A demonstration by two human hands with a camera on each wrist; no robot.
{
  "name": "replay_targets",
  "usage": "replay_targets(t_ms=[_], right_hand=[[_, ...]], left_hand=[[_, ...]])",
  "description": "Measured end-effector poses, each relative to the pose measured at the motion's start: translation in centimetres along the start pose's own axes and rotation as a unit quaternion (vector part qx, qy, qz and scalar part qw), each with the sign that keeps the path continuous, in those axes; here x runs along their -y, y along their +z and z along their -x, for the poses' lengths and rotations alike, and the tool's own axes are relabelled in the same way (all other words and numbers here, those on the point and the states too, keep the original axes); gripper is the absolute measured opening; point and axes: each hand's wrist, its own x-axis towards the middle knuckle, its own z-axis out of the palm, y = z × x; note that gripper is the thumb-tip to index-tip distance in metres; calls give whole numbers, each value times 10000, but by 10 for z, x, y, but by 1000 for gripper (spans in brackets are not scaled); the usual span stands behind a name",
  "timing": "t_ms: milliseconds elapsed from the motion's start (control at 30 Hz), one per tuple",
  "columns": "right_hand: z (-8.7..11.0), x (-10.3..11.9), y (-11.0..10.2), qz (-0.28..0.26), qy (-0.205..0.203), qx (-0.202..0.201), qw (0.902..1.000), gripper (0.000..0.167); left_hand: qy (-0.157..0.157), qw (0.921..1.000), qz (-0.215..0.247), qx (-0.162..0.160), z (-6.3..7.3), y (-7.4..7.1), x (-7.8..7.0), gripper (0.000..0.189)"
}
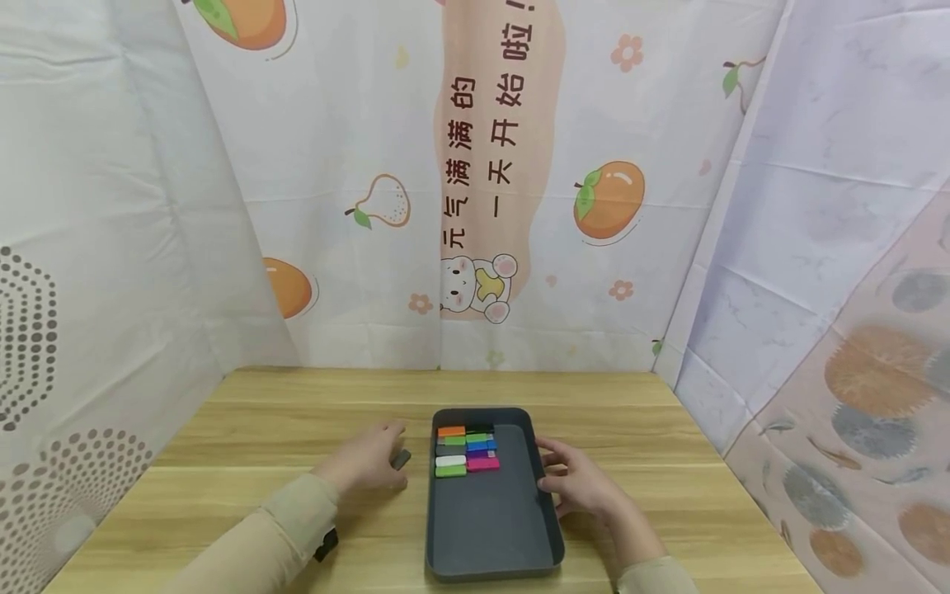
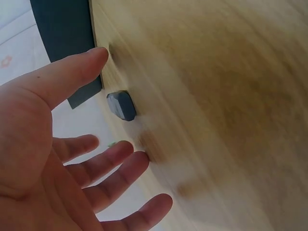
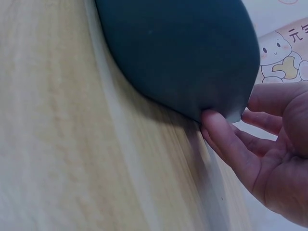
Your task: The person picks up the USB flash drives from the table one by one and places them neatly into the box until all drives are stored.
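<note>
A small dark grey USB stick (image 1: 402, 459) (image 2: 121, 105) rests on the wooden table just left of the dark grey tray (image 1: 493, 528). My left hand (image 1: 367, 458) (image 2: 48, 144) is spread around it, thumb on one side and fingers on the other, with gaps showing in the left wrist view. At the tray's right side, my right hand (image 1: 582, 478) (image 3: 269, 149) touches the wall and rim with loosely bent fingers and thumb. Inside the tray, several colourful USB sticks (image 1: 483, 464) lie in two columns at the far left.
Wooden tabletop (image 1: 631, 429) surrounds the tray. Behind it hangs a white curtain (image 1: 356, 272) printed with fruit and writing, and more patterned cloth (image 1: 831, 346) closes off the sides. A black device (image 1: 326, 544) sits at my left wrist.
</note>
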Motion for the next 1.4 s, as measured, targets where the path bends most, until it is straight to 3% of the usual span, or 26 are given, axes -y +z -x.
replay_targets(t_ms=[200, 400, 1033, 1400], right_hand=[[0, 1, 0, -16, 8, -11, 10000, 73], [0, 2, 0, -7, 31, -22, 10000, 74], [-1, 1, 1, -100, 51, 96, 9999, 74], [-1, 2, 0, -149, 89, 81, 9998, 74]], left_hand=[[-53, 10000, -62, 30, 0, 1, 4, 51], [-5, 10000, 13, 72, -2, 0, 7, 33], [59, 9999, -46, 139, -4, -5, 11, 14], [142, 9999, -13, 82, -7, -2, 14, 14]])
